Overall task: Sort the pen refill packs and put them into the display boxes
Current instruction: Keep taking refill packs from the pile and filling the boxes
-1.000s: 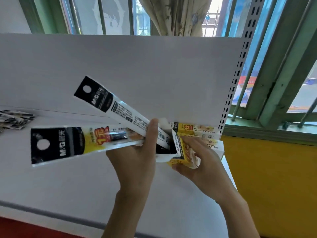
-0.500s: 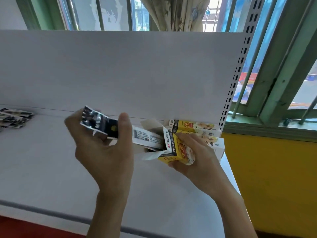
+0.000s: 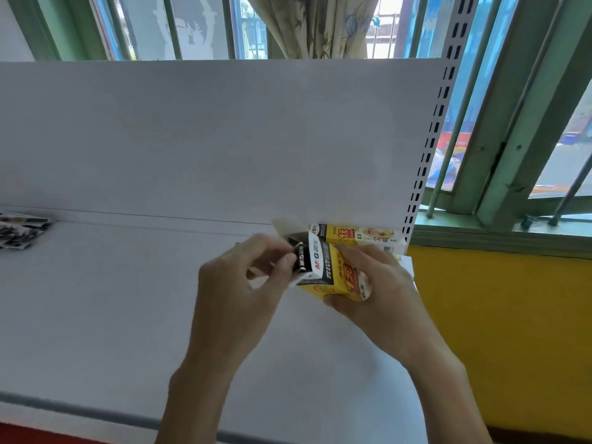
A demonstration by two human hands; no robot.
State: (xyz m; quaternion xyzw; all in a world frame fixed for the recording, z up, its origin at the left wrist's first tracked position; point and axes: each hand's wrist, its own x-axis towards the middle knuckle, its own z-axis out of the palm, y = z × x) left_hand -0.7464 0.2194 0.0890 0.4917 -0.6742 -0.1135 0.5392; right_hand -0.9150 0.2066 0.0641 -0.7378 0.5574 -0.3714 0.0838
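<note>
Right of centre in the frame, your right grip [image 3: 378, 293] curls around a yellow display box [image 3: 336, 278] while your left grip [image 3: 243, 283] pinches the black refill packs [image 3: 300, 258] at its open mouth.

Both bare forearms reached up from the lower edge of the view and drew close together at the hands. The left hand [image 3: 237, 283] showed its back to the camera, wrist bent slightly inward, its fingers curled and their tips [image 3: 286, 260] pinching the black ends of the pen refill packs [image 3: 300, 255]. The right hand [image 3: 376, 291] sat just beside it, palm turned inward, fingers and thumb wrapped round the yellow display box [image 3: 336, 274] from beneath and from the right, holding it tilted.
</note>
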